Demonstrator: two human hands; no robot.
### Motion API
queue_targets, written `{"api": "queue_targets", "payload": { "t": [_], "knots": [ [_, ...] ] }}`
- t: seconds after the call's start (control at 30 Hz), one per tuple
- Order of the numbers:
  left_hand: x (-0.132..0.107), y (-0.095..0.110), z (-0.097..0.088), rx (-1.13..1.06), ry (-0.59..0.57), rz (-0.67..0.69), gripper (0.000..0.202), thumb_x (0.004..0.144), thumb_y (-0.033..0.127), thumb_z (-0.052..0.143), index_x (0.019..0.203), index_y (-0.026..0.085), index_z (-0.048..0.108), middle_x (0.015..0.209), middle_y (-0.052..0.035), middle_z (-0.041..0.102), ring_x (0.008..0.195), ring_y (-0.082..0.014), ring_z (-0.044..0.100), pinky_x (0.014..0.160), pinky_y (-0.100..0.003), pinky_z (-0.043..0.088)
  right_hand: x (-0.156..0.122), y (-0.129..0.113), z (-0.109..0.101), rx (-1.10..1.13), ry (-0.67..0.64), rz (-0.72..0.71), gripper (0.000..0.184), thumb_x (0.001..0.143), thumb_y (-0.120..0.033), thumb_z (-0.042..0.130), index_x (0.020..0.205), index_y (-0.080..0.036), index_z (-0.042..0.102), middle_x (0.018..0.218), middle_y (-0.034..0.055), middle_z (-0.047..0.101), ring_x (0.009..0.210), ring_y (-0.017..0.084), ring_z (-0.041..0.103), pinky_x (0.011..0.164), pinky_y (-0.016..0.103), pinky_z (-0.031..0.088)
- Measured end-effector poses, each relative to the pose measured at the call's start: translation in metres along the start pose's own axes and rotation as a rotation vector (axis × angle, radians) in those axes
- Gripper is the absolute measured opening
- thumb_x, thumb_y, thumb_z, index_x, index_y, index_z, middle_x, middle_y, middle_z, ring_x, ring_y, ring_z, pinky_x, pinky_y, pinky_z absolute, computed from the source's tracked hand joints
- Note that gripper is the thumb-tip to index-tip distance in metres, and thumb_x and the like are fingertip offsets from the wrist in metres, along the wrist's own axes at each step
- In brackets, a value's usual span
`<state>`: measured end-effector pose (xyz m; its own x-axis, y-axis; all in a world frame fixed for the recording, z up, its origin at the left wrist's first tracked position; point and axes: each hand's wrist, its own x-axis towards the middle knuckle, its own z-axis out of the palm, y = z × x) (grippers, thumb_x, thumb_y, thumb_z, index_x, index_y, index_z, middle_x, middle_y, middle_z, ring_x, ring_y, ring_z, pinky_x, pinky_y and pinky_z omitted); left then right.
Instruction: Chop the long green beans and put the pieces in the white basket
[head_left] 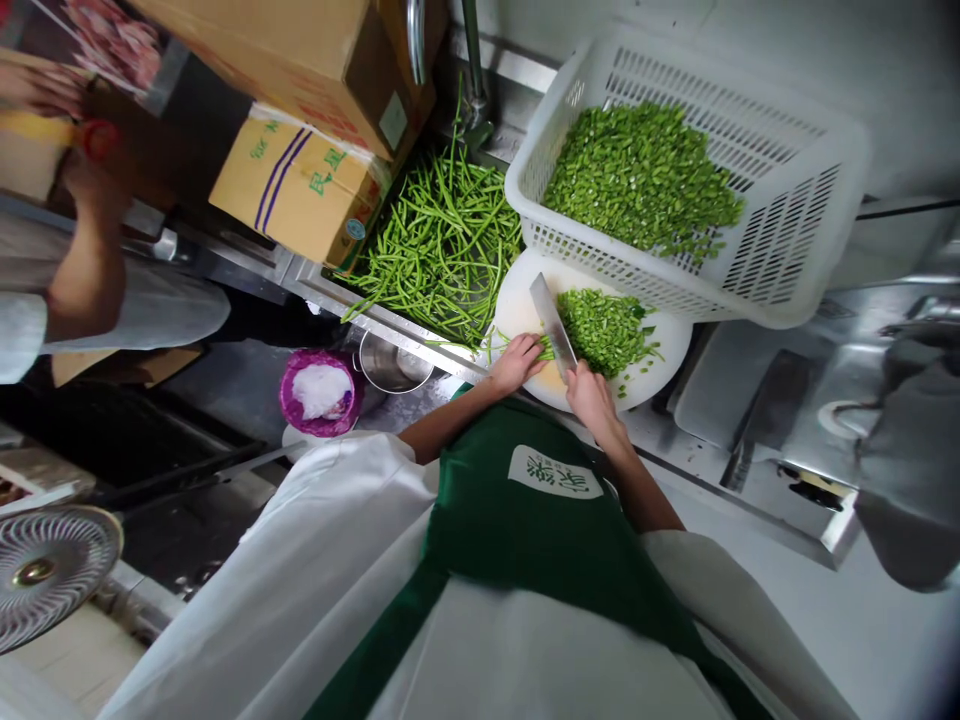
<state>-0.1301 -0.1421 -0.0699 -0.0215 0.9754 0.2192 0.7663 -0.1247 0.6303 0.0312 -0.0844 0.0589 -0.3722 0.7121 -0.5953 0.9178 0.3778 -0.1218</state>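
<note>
On a round white cutting board (667, 360) my right hand (592, 400) is closed round the handle of a cleaver (553, 322). Its broad blade stands between a small bunch of green beans (545, 348) and a heap of chopped green beans (604, 330). My left hand (519, 364) presses the bunch against the board with curled fingers, just left of the blade. Whole long green beans (442, 235) fill the sink to the left. Behind the board, a white plastic basket (795, 200) holds a large pile of chopped pieces (645, 180).
Cardboard boxes (300, 180) stand left of the beans, near a faucet (476, 110). Below the counter are a metal pot (394, 362) and a purple-lined bucket (319, 392). A co-worker's arm (90, 270) is at far left, and a fan (52, 575) at lower left.
</note>
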Motion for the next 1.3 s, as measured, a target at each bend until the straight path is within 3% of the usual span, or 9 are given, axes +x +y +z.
{"api": "queue_targets", "payload": {
  "t": [0.2,0.33,0.47,0.73,0.97,1.3],
  "knots": [
    [0.007,0.011,-0.008,0.029,-0.006,0.016,0.036,0.099,0.046,0.058,0.117,0.016,0.065,0.124,-0.0145,0.062,0.12,-0.0281,0.054,0.105,-0.05,0.048,-0.015,0.012,-0.007,-0.009,0.022,0.034,0.033,0.107,-0.028,0.033,0.124,-0.011,0.056,0.106,0.0187,0.073,0.1,0.026,0.07,0.083,0.031,0.044],
    [-0.007,0.005,-0.017,-0.003,-0.016,0.038,0.033,0.1,0.045,0.057,0.113,0.017,0.068,0.119,-0.0132,0.062,0.119,-0.0269,0.055,0.103,-0.048,0.049,-0.019,0.0,-0.009,0.007,0.055,0.028,0.034,0.108,-0.029,0.03,0.124,-0.011,0.054,0.104,0.0194,0.072,0.098,0.025,0.07,0.083,0.031,0.044],
    [-0.011,-0.001,-0.011,-0.024,-0.026,0.054,0.031,0.104,0.04,0.049,0.111,0.018,0.069,0.12,-0.0135,0.062,0.118,-0.0253,0.057,0.101,-0.046,0.051,-0.01,-0.01,-0.009,0.008,0.029,0.033,0.032,0.107,-0.026,0.032,0.123,-0.01,0.054,0.108,0.0199,0.072,0.101,0.027,0.07,0.084,0.031,0.045],
    [-0.008,-0.005,-0.009,-0.083,-0.029,0.04,0.031,0.103,0.043,0.05,0.112,0.019,0.067,0.12,-0.0139,0.062,0.121,-0.0247,0.057,0.104,-0.045,0.05,-0.014,-0.01,-0.007,-0.012,0.059,0.007,0.036,0.107,-0.028,0.029,0.125,-0.01,0.054,0.107,0.0198,0.072,0.1,0.027,0.07,0.084,0.031,0.045],
    [-0.011,-0.007,-0.021,-0.032,-0.033,0.073,0.035,0.101,0.047,0.054,0.114,0.017,0.068,0.119,-0.0136,0.062,0.121,-0.0269,0.055,0.104,-0.049,0.05,-0.012,-0.011,-0.006,-0.025,0.049,0.004,0.035,0.107,-0.028,0.03,0.123,-0.01,0.055,0.107,0.0186,0.073,0.099,0.026,0.069,0.083,0.031,0.044],
    [-0.014,-0.016,-0.025,-0.079,-0.061,0.065,0.032,0.104,0.041,0.047,0.109,0.02,0.071,0.116,-0.013,0.064,0.12,-0.0242,0.057,0.104,-0.046,0.051,-0.014,-0.019,-0.006,-0.034,0.021,-0.009,0.034,0.107,-0.028,0.03,0.122,-0.011,0.055,0.108,0.0191,0.072,0.101,0.026,0.069,0.085,0.031,0.044]
  ]
}}
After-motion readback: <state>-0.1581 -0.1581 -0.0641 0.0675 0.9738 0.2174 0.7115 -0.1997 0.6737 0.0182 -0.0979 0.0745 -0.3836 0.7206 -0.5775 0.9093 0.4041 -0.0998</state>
